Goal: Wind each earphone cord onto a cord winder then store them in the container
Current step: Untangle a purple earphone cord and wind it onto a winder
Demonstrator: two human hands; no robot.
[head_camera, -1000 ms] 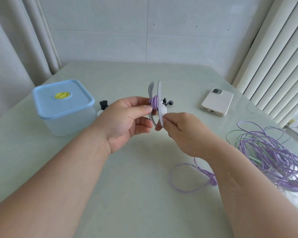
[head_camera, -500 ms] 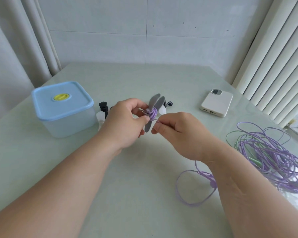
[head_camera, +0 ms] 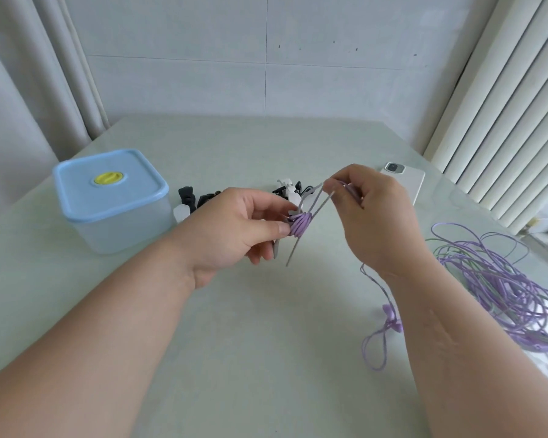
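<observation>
Now the left hand [head_camera: 234, 229] pinches the winder [head_camera: 301, 224] at its purple-wrapped core. The right hand [head_camera: 374, 213] has risen from beside it to above, pinching the cord [head_camera: 391, 322] for another turn. Only a short tail lies on the table [head_camera: 266, 343], so this earphone looks nearly wound. The container [head_camera: 108, 197] stays lidded at left; more cords [head_camera: 503, 279] wait at right. No writing is legible.

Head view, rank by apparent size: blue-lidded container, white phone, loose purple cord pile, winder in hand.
1. Cord pile, cut off by the frame edge.
2. Container.
3-4. Phone and winder: unsure, the right hand hides part of the phone.
</observation>
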